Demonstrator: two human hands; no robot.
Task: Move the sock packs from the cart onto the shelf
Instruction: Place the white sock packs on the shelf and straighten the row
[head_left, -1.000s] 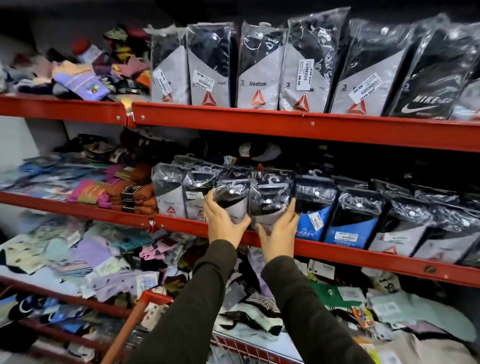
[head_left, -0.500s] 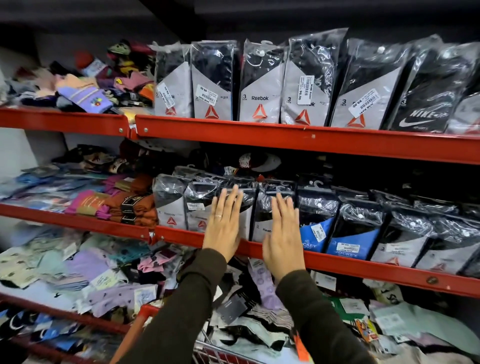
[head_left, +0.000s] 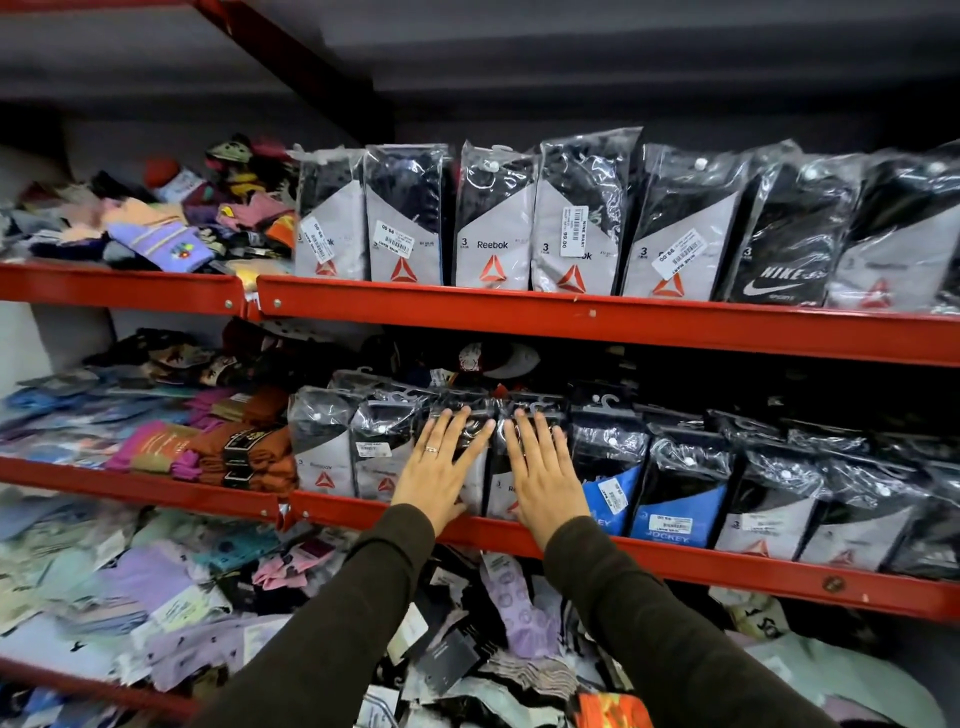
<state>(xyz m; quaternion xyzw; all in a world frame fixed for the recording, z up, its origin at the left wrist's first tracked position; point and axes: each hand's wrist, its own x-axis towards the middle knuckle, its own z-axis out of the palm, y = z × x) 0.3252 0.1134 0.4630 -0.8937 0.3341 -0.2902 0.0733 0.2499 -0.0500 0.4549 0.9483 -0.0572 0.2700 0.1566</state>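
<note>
Black-and-grey sock packs (head_left: 324, 449) in clear plastic stand upright in a row on the middle red shelf (head_left: 675, 564). My left hand (head_left: 439, 470), with a ring on one finger, lies flat and open against the front of one pack. My right hand (head_left: 543, 473) is pressed flat on the pack beside it, fingers spread. Both hands hide most of these two packs. Neither hand grips anything. The cart is out of view.
Blue-labelled packs (head_left: 675, 506) continue the row to the right. The top shelf (head_left: 571, 317) holds another row of packs (head_left: 493, 223). Loose coloured socks (head_left: 156, 244) pile up on the left shelves, and a mixed heap of socks (head_left: 156, 587) lies below.
A second ago both hands gripped two packs at the shelf edge. They let go, opened flat and now press the packs back into the row. The view has tilted upward.
</note>
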